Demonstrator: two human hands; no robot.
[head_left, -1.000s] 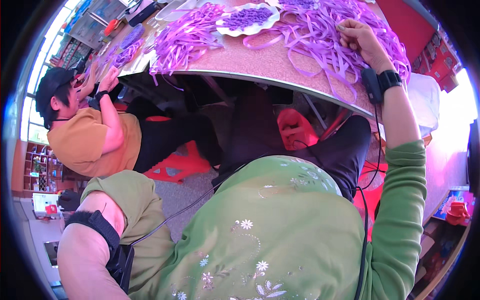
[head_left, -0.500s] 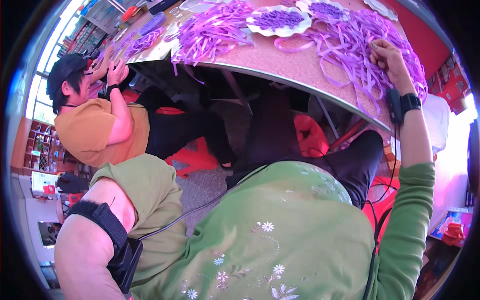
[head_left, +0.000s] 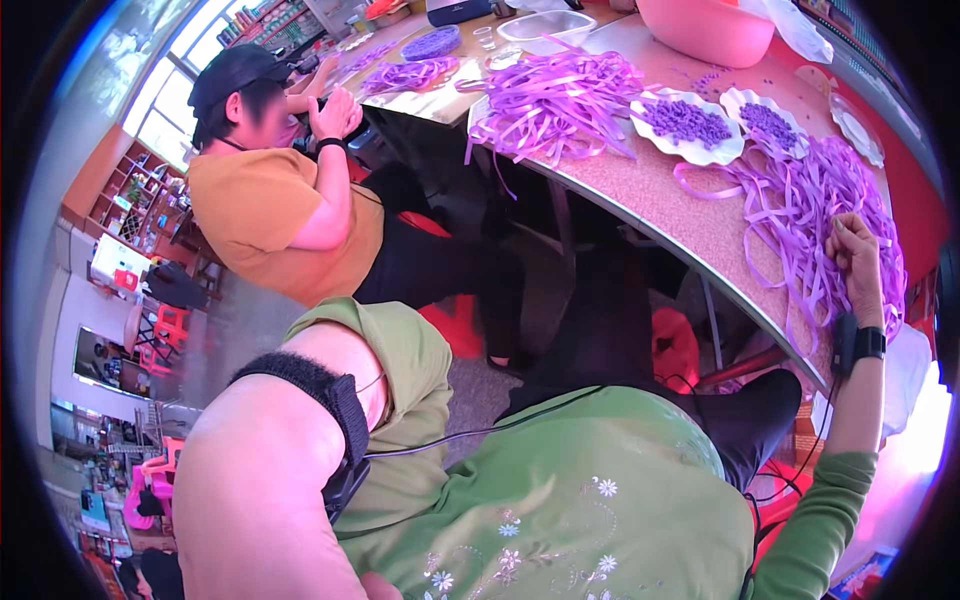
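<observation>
Left arm (head_left: 265, 480) bent, fingers out of view, can't tell state. Ribbon bundle (head_left: 560, 105) on table (head_left: 680, 215); scalloped dish (head_left: 700, 155) near, holding purple bits (head_left: 688, 122). Ribbon heap (head_left: 825, 175) farther right; right hand (head_left: 856, 255) over it, fingers curled, unclear whether gripping strand.

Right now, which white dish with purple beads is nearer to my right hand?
The right dish, next to the ribbon heap at your right hand; the left dish lies farther away.

Pink basin (head_left: 705, 35) cropped above; left arm (head_left: 262, 480) below.
</observation>
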